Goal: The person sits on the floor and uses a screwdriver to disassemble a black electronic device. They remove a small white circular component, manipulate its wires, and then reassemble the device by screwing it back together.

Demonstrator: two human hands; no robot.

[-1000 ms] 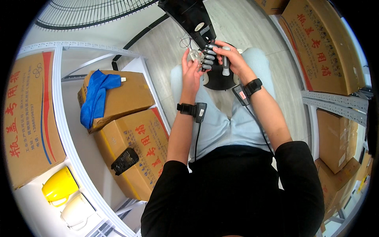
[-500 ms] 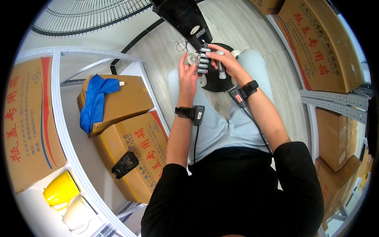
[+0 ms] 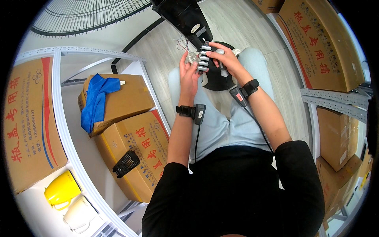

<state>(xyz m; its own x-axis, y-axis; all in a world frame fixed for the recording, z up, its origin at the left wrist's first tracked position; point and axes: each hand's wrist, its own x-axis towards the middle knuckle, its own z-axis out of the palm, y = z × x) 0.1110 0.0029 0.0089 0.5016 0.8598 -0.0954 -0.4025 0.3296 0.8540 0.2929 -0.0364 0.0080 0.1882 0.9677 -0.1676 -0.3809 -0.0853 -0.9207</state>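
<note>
Between my knees my left hand point(image 3: 188, 71) grips a small clear plastic part point(image 3: 192, 57), close against a black strip of grey push-buttons point(image 3: 204, 58). My right hand point(image 3: 229, 61) has its thumb and fingers on that strip and also holds a grey-handled tool point(image 3: 222, 69), perhaps a screwdriver; its tip is not clear. Thin wires point(image 3: 182, 43) hang beside the black fan column point(image 3: 181, 17), which stands on a round base point(image 3: 215, 83), partly hidden by my hands and the parts.
Shelving with cardboard boxes point(image 3: 118, 146) flanks me on both sides point(image 3: 335, 138). On the left are a blue cloth point(image 3: 98, 98), a black slotted plastic piece point(image 3: 125, 164), a yellow mug point(image 3: 61, 187) and a white mug point(image 3: 79, 213). A wire fan grille point(image 3: 87, 19) is at top left.
Since a second ago the button strip and tool have shifted slightly left and turned more upright in my hands. The surroundings have shifted slightly in view. Both hands keep their hold.
</note>
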